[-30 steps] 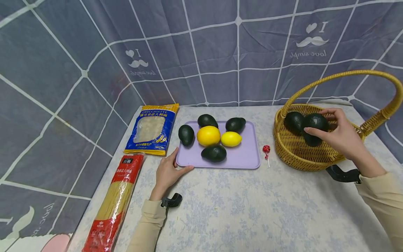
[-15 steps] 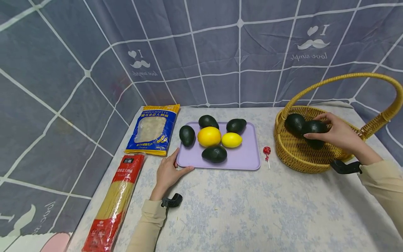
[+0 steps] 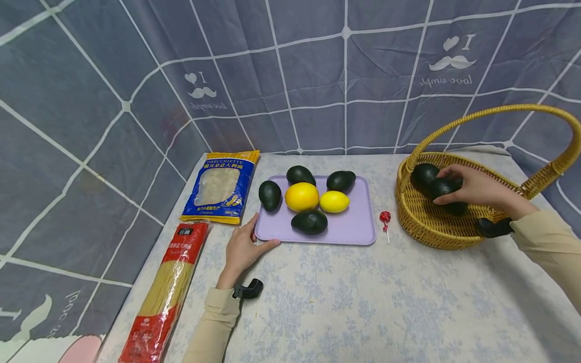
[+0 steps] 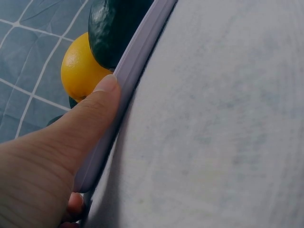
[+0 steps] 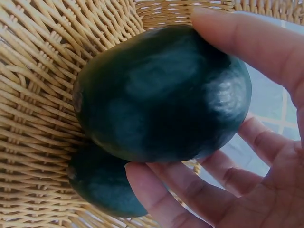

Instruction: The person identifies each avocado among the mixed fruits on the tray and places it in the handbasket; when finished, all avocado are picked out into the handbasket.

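In the head view my right hand (image 3: 478, 187) reaches into the wicker basket (image 3: 422, 228) and grips a dark green avocado (image 3: 442, 188) between thumb and fingers. Two more avocados lie in the basket: one (image 3: 424, 174) behind the held one, one (image 3: 457, 208) in front. The right wrist view shows the held avocado (image 5: 161, 99) close up, overlapping another avocado (image 5: 107, 183). My left hand (image 3: 243, 248) holds the near left corner of a lilac tray (image 3: 347, 229), its thumb (image 4: 97, 104) on the front rim. Several avocados, an orange-yellow fruit (image 3: 301, 196) and a lemon (image 3: 334, 201) sit on the tray.
A red-wrapped lollipop (image 3: 385, 218) lies between tray and basket. At left are a blue-and-yellow orecchiette bag (image 3: 219, 186) and a red spaghetti pack (image 3: 165, 287). The basket's tall handle (image 3: 499, 107) arches over its opening. A grey curtain (image 3: 308, 75) hangs behind the table.
My right hand has lowered the avocado deeper into the basket and shifted it slightly left, toward the rear avocado. My left hand stays at the tray corner.
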The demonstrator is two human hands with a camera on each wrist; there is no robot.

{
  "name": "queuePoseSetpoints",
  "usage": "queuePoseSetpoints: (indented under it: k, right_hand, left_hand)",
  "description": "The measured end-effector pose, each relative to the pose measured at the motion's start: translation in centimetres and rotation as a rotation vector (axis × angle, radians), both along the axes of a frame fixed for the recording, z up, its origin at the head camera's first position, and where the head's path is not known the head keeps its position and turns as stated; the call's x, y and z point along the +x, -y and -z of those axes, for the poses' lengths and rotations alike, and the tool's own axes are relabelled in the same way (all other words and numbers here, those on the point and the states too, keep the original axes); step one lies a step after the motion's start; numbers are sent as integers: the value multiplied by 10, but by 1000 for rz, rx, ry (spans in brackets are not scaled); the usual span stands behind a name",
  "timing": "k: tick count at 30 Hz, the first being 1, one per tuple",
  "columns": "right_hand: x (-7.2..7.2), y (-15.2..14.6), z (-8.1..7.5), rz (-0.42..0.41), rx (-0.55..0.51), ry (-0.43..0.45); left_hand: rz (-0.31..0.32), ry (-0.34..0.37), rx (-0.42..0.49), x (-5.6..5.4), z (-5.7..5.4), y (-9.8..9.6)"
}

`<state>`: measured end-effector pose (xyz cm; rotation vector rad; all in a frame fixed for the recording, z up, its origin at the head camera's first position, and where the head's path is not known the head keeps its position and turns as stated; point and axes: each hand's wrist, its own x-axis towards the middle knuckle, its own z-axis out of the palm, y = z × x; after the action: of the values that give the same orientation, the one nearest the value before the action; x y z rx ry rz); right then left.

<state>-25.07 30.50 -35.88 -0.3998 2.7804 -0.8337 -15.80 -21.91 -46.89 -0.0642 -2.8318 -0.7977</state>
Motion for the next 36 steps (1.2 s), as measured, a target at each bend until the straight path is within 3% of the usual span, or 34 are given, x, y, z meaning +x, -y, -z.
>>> queuePoseSetpoints:
  k: [8, 18, 30, 36]
  right_hand:
    - [-10, 8, 3, -71, 30, -35]
    - [-16, 20, 3, -102, 14, -27]
    - [-23, 26, 10, -280, 95, -171]
    - [-29, 27, 10, -333, 86, -171]
  left_hand:
    - [1, -1, 1, 1, 1, 0]
    - [-3, 2, -4, -1, 1, -1]
    - [-6, 4, -10, -1, 2, 0]
    - [-13, 10, -5, -1, 2, 0]
